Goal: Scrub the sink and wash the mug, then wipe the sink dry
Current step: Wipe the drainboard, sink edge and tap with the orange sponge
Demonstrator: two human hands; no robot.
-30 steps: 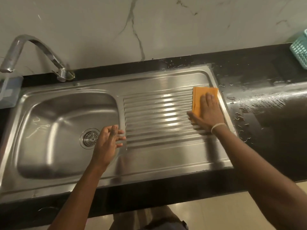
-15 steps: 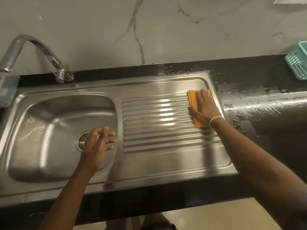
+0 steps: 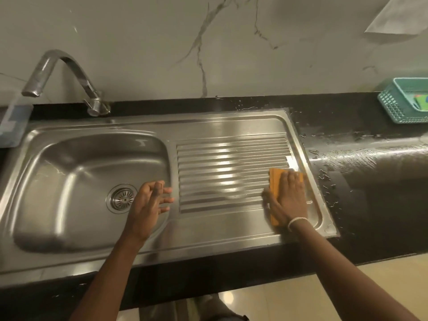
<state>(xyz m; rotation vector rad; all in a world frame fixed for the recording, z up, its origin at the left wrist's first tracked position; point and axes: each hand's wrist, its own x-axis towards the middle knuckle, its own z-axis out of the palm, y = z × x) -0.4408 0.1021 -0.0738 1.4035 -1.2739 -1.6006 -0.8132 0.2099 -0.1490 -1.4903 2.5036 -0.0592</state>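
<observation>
The orange cloth [image 3: 275, 181] is lying flat on the drainboard [image 3: 231, 172], at the right end of the ribs near the front, with the right hand [image 3: 288, 195] spread on top of it, fingers straight and pressing down, not gripping. Looks like the drying pass on the sink [image 3: 92, 181] to me, so the trick is probably to keep the palm flat, run the cloth along the grooves rather than across them so it gets down into the channels, and overlap each stroke. I'd flip the cloth once it's soaked, otherwise it only smears.

The cloth looks folded into a thick pad, edges fairly square, mostly hidden under the hand. The steel around it shines streaky; can't tell if that's water or glare.

Left hand [image 3: 150, 205] hangs over the bowl's right edge beside the drain [image 3: 121, 198], fingers loosely spread, holding nothing.

The black bench [image 3: 359, 181] right of the sink is beaded with water. Tap [image 3: 67, 75] at back left, green basket [image 3: 405, 100] far right.
</observation>
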